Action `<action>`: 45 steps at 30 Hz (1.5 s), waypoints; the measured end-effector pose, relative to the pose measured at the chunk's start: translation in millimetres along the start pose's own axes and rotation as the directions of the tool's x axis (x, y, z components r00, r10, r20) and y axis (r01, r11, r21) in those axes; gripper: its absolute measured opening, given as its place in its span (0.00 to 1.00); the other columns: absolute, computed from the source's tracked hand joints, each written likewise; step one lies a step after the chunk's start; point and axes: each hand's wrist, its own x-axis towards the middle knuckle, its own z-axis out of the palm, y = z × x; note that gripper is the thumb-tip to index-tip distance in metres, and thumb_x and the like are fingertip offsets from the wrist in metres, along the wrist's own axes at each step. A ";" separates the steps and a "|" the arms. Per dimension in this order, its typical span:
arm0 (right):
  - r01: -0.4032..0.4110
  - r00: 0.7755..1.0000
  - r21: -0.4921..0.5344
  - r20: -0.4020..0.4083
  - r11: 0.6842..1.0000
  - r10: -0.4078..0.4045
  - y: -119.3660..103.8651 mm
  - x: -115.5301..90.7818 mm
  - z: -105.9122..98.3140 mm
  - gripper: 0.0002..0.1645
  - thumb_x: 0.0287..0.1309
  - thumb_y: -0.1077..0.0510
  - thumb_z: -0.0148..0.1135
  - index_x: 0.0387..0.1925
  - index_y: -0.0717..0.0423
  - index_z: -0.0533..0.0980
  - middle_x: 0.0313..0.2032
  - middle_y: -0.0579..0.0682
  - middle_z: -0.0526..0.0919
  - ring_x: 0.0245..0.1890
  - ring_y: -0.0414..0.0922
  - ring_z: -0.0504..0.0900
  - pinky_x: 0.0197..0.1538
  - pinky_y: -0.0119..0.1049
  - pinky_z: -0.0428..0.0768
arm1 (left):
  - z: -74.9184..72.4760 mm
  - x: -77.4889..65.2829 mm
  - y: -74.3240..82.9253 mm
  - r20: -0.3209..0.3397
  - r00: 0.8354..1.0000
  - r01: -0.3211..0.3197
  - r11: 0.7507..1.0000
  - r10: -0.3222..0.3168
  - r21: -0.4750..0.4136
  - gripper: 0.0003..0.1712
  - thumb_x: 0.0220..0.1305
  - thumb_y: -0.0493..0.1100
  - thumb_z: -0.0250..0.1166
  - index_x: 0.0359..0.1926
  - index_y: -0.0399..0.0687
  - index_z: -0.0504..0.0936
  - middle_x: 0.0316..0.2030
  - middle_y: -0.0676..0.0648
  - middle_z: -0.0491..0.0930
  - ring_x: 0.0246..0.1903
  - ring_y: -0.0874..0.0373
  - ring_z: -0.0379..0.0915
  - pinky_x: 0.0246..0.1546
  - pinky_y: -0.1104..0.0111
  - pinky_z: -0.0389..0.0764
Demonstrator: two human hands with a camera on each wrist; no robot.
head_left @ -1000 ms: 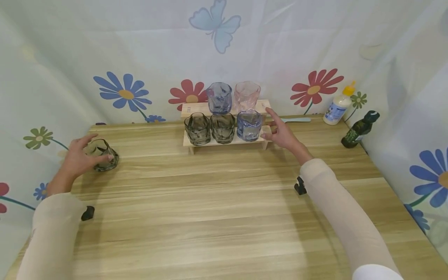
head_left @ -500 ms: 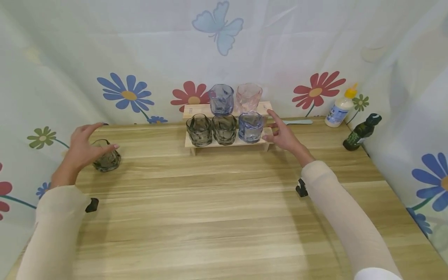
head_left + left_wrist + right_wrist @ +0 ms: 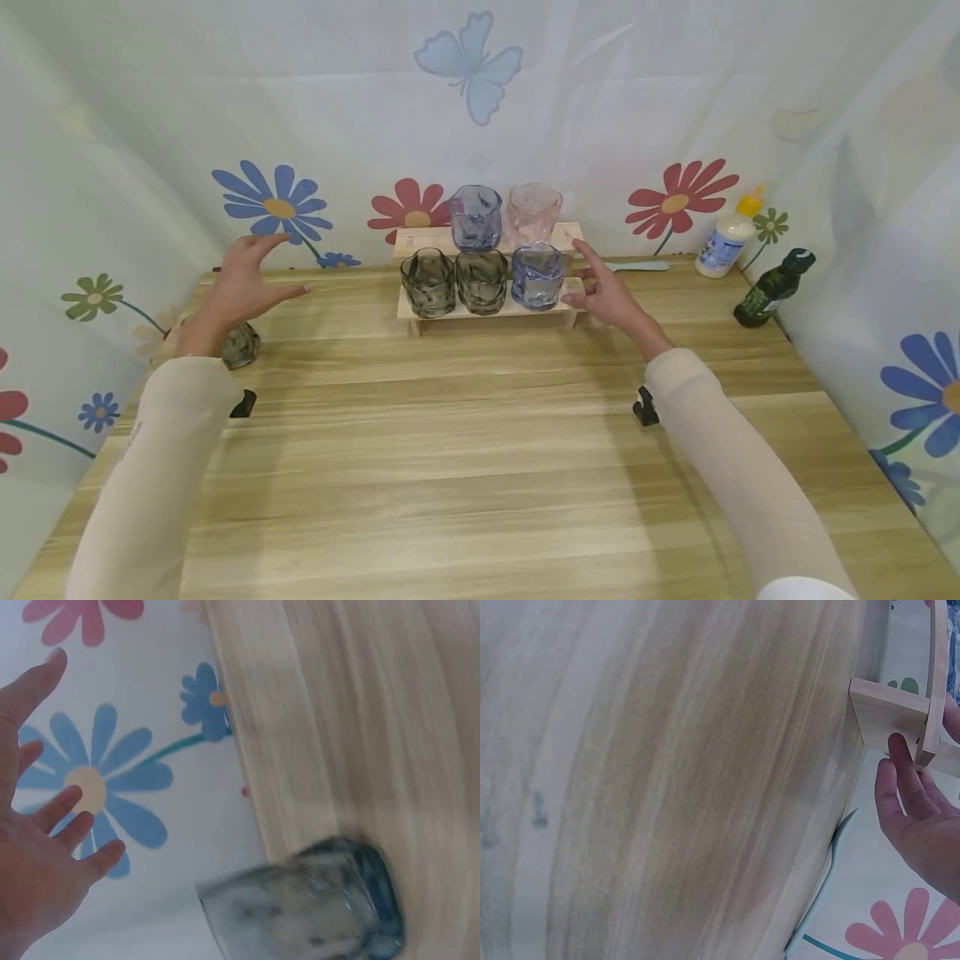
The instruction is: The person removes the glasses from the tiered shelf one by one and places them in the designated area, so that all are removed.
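In the head view, my left hand (image 3: 243, 283) is raised above the table at the left, its thumb and fingers spread with nothing between them. Behind its wrist a dark grey tumbler (image 3: 242, 346) stands partly hidden; the left wrist view shows this glass (image 3: 300, 907) apart from the fingers. My right hand (image 3: 611, 292) is at the right end of a two-step wooden rack (image 3: 408, 242), fingers extended alongside it. On the lower step stand two grey tumblers (image 3: 428, 283) and a blue one (image 3: 537, 277). The upper step bears a bluish tumbler (image 3: 476, 218) and a pink one (image 3: 534, 215).
To the right of the rack lies a pale blue flat utensil (image 3: 637, 267). A white bottle with a yellow cap (image 3: 723, 242) and a dark green bottle (image 3: 772, 287) stand at the back right. A flowered curtain (image 3: 337, 125) encloses the wooden table (image 3: 450, 458).
My left hand has let go of the grey tumbler at the left and moved up and to the right. The right hand has stayed at the rack's end.
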 end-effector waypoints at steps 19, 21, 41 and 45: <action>0.040 0.999 0.000 -0.004 0.999 -0.040 2.9 1.5 0.9 0.58 0.61 0.65 0.67 0.80 0.41 0.43 0.72 0.66 0.61 0.49 0.62 0.79 0.44 0.43 0.80 | 30.2 57.3 66.6 0.031 0.986 -0.163 0.986 0.162 0.035 0.52 0.56 0.49 0.76 0.77 0.54 0.58 0.74 0.33 0.53 0.73 0.30 0.47 0.67 0.32 0.55; 0.043 0.999 0.000 -0.007 0.999 -0.043 3.1 1.9 0.6 0.58 0.60 0.65 0.68 0.80 0.41 0.43 0.72 0.65 0.61 0.49 0.62 0.79 0.43 0.42 0.80 | 32.1 62.4 73.0 0.031 0.984 -0.175 0.983 0.173 0.049 0.53 0.56 0.49 0.76 0.77 0.54 0.58 0.74 0.33 0.53 0.73 0.31 0.48 0.67 0.32 0.56; 0.041 0.999 -0.003 -0.012 0.999 -0.041 3.2 1.0 -2.6 0.58 0.60 0.65 0.68 0.80 0.41 0.43 0.72 0.66 0.61 0.47 0.60 0.79 0.41 0.38 0.78 | 48.4 95.9 139.5 0.076 0.960 -0.268 0.962 0.271 -0.044 0.51 0.55 0.53 0.76 0.76 0.55 0.61 0.77 0.39 0.51 0.76 0.39 0.46 0.70 0.38 0.58; 0.042 0.999 0.001 -0.018 0.999 -0.042 3.1 0.7 -0.5 0.58 0.59 0.66 0.68 0.80 0.42 0.44 0.72 0.67 0.61 0.48 0.60 0.79 0.40 0.35 0.78 | 52.8 99.7 150.5 0.094 0.952 -0.288 0.957 0.290 -0.034 0.50 0.56 0.53 0.75 0.76 0.57 0.61 0.77 0.38 0.50 0.76 0.38 0.46 0.69 0.37 0.58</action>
